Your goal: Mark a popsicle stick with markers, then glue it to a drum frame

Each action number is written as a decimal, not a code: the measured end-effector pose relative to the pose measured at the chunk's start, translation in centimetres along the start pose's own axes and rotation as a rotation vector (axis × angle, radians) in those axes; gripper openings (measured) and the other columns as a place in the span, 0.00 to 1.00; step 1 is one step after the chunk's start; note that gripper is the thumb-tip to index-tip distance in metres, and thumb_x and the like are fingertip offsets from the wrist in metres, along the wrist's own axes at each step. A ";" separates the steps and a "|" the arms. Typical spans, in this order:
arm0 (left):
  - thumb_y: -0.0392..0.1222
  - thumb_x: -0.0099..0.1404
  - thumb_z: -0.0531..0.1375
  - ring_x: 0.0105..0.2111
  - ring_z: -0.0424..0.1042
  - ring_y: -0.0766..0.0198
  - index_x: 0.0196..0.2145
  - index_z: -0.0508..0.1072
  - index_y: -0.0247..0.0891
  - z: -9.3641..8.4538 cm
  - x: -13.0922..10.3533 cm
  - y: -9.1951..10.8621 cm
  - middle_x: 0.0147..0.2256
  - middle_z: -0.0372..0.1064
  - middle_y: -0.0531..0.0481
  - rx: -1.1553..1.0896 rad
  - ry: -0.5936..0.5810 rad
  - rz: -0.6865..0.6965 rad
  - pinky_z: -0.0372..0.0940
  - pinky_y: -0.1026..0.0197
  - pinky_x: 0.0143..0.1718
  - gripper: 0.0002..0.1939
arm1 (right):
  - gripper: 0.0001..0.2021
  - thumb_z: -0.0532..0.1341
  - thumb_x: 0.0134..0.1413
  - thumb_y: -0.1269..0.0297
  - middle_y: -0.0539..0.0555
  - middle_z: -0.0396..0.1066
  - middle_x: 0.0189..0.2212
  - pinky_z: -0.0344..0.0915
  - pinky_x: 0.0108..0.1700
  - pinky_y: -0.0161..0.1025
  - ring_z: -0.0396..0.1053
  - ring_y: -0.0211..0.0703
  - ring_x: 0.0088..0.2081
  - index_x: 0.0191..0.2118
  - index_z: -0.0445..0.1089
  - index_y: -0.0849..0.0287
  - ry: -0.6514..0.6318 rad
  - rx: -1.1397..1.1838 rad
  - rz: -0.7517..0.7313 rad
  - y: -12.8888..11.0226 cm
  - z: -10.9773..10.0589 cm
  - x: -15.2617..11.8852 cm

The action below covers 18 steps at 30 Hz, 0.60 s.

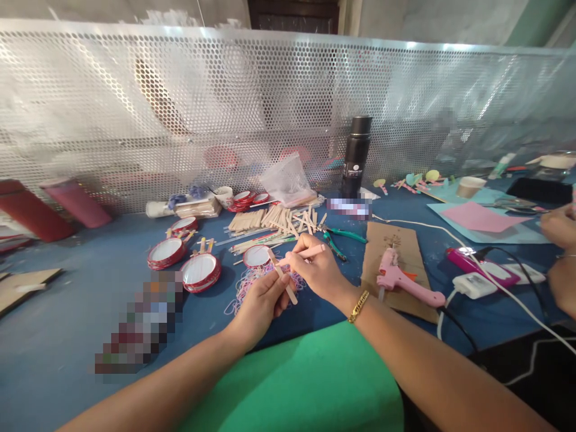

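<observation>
Far left of the fingers [272,287], a smooth red cylinder [33,213] and a pink cylinder [78,201] slant near the perforated metal panel [270,72], with a flat brown board [27,294] nearer the front. Closer, still left of the fingers, stacks of red-rimmed discs [201,270] with white round faces sit on the blue tabletop [90,258]; a pixelated item [139,324] below them cannot be made out. Just beneath the fingers spreads a tangle of thin pastel loops [240,288], a single red-rimmed disc [256,255] at its back edge. Above it, the left hand [263,300] pinches a pale flat craft stick [292,293] with rounded ends between thumb and fingers. Across it, the right hand [319,270] grips a second craft stick [314,251] in closely bent fingers, one end at the first stick's upper part; whether the two touch I cannot tell. Beyond the fingers lie loose wooden sticks [252,221] and a crinkled clear plastic bag [285,180]. Right of the fingers come teal-handled pliers [333,245], a matte black bottle [355,159] standing upright behind them, then a glossy pink glue gun [402,281] on corrugated cardboard [396,234]. Farthest right are smooth pink paper [486,216] on light-blue sheets [517,234] and another person's hand [560,225].
</observation>
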<state>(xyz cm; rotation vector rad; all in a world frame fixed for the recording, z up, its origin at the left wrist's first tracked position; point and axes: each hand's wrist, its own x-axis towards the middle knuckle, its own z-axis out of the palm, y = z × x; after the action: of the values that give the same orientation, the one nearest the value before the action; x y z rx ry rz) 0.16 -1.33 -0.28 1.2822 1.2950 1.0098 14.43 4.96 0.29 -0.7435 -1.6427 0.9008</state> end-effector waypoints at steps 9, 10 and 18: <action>0.59 0.64 0.57 0.16 0.55 0.72 0.27 0.68 0.38 -0.1 0.2 -0.3 0.18 0.60 0.58 0.000 -0.009 0.016 0.48 0.67 0.19 0.21 | 0.11 0.60 0.57 0.64 0.46 0.63 0.21 0.57 0.29 0.36 0.61 0.37 0.25 0.25 0.60 0.56 0.011 0.008 0.002 0.1 -0.2 0.0; 0.59 0.64 0.57 0.16 0.55 0.72 0.26 0.68 0.38 -0.1 0.2 -0.4 0.17 0.60 0.58 0.001 -0.011 0.020 0.48 0.66 0.19 0.21 | 0.11 0.60 0.56 0.64 0.46 0.63 0.21 0.57 0.29 0.36 0.61 0.37 0.25 0.25 0.60 0.56 0.004 0.002 0.000 0.1 -0.1 -0.1; 0.59 0.64 0.58 0.17 0.55 0.71 0.27 0.69 0.38 0.0 0.0 -0.1 0.18 0.61 0.58 -0.004 0.008 0.014 0.49 0.66 0.19 0.20 | 0.11 0.60 0.57 0.64 0.46 0.63 0.21 0.57 0.29 0.35 0.61 0.37 0.25 0.24 0.60 0.55 0.024 -0.009 0.009 0.1 -0.2 0.0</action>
<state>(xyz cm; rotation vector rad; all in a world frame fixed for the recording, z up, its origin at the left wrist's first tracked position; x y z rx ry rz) 0.13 -1.33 -0.40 1.2870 1.2910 1.0275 14.62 5.09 0.21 -0.7651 -1.6246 0.8881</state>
